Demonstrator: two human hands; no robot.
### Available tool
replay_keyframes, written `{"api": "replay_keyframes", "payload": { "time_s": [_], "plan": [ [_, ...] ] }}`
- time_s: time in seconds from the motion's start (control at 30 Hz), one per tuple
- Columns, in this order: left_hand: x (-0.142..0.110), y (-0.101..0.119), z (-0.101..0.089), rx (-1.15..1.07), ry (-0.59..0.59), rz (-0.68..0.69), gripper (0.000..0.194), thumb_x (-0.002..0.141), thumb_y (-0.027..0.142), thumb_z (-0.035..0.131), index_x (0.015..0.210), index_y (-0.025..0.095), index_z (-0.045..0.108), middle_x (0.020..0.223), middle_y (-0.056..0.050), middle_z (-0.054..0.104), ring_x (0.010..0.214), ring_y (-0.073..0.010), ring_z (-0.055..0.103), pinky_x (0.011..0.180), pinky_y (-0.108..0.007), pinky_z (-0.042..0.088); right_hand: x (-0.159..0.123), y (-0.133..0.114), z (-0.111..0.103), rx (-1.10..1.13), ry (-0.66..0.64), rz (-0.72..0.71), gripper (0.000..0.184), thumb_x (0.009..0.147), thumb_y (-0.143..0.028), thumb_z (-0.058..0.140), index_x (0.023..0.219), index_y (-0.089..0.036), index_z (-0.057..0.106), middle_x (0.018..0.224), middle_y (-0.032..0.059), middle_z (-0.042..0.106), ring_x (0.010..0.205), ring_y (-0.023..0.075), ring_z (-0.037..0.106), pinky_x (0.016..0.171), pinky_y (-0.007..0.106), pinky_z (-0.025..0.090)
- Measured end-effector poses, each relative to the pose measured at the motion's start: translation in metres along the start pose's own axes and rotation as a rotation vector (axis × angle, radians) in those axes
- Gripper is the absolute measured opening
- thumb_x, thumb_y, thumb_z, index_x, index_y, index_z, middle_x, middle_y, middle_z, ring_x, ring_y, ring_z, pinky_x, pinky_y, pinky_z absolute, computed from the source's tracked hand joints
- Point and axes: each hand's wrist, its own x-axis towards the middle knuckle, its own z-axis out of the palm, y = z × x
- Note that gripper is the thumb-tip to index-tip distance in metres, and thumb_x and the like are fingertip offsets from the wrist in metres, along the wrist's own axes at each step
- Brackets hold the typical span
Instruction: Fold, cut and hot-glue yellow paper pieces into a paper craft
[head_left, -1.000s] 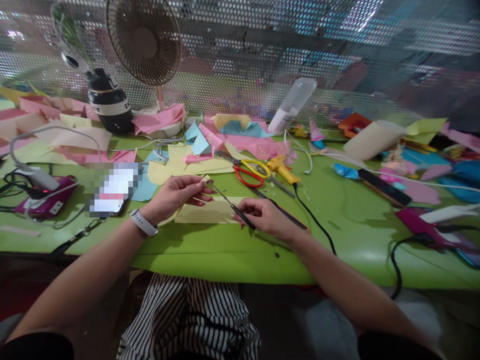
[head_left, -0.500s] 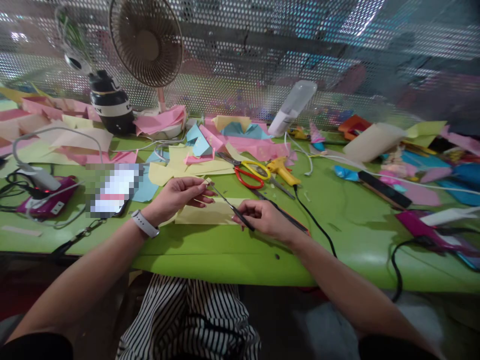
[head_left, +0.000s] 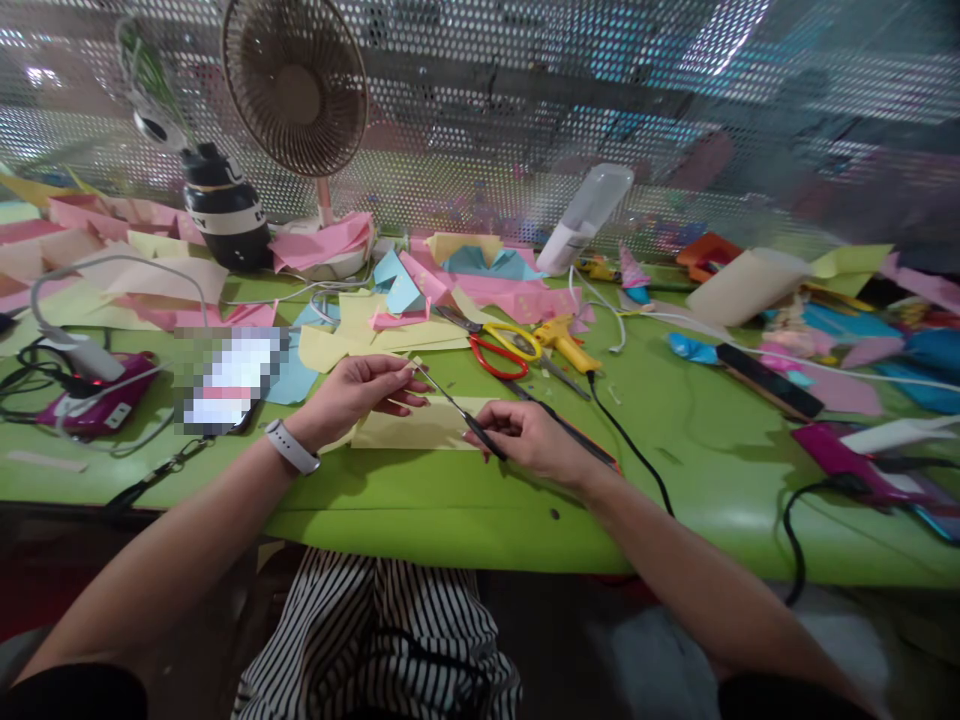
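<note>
My left hand [head_left: 358,392], with a white band on its wrist, pinches a tiny pale yellow piece [head_left: 417,361], probably paper, between thumb and index finger; the other fingers are loosely spread. My right hand [head_left: 531,438] is closed around the dark handle of a slim metal tool [head_left: 442,392]. Its thin shaft points up and left, the tip at or very near the tiny piece; I cannot tell whether they touch. Its exact kind is unclear. Beneath both hands a yellow paper strip [head_left: 409,432] lies flat on the green table [head_left: 450,500].
Scissors [head_left: 473,350] with red and yellow handles lie beyond my hands, next to a corded yellow glue gun [head_left: 574,350]. Past my right hand is a long dark, orange-edged tool [head_left: 581,436]. A phone [head_left: 232,385] lies left; a fan [head_left: 296,95] and a black bottle [head_left: 225,215] stand behind.
Almost nothing differs. Both hands keep the same grip and place, and the view has shifted very slightly.
</note>
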Motion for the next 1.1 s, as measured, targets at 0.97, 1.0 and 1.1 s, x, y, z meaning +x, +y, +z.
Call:
{"api": "replay_keyframes", "payload": {
  "time_s": [0.97,1.0,1.1],
  "plan": [
    [0.0015,0.0031,-0.0017,0.016,0.078,-0.05,0.022,0.086,0.03,0.076,0.099,0.014,0.073,0.1,-0.012,0.079,0.078,-0.0147,0.076,0.064,-0.021,0.059,0.0,-0.0024,-0.0035,0.072,0.035,-0.008,0.055,0.057,-0.066,0.084,0.071,-0.017,0.064,0.06,-0.0014,0.06,0.056,0.0104,0.053,0.056,0.026,0.042],
    [0.0014,0.0035,-0.0013,0.002,0.078,-0.038,0.021,0.086,0.03,0.076,0.099,0.014,0.073,0.1,-0.011,0.079,0.079,-0.0148,0.076,0.064,-0.021,0.059,-0.0006,-0.0036,-0.0036,0.077,0.029,-0.013,0.055,0.058,-0.066,0.083,0.07,-0.017,0.063,0.06,-0.0016,0.06,0.056,0.0102,0.053,0.055,0.025,0.041],
    [0.0006,0.005,0.0004,-0.015,0.091,-0.014,0.019,0.086,0.029,0.076,0.097,0.014,0.073,0.099,-0.011,0.079,0.079,-0.0152,0.076,0.065,-0.022,0.06,-0.0018,-0.0064,-0.003,0.094,0.013,-0.025,0.054,0.058,-0.066,0.083,0.069,-0.018,0.062,0.06,-0.0016,0.059,0.056,0.0103,0.053,0.054,0.025,0.041]
  ]
}}
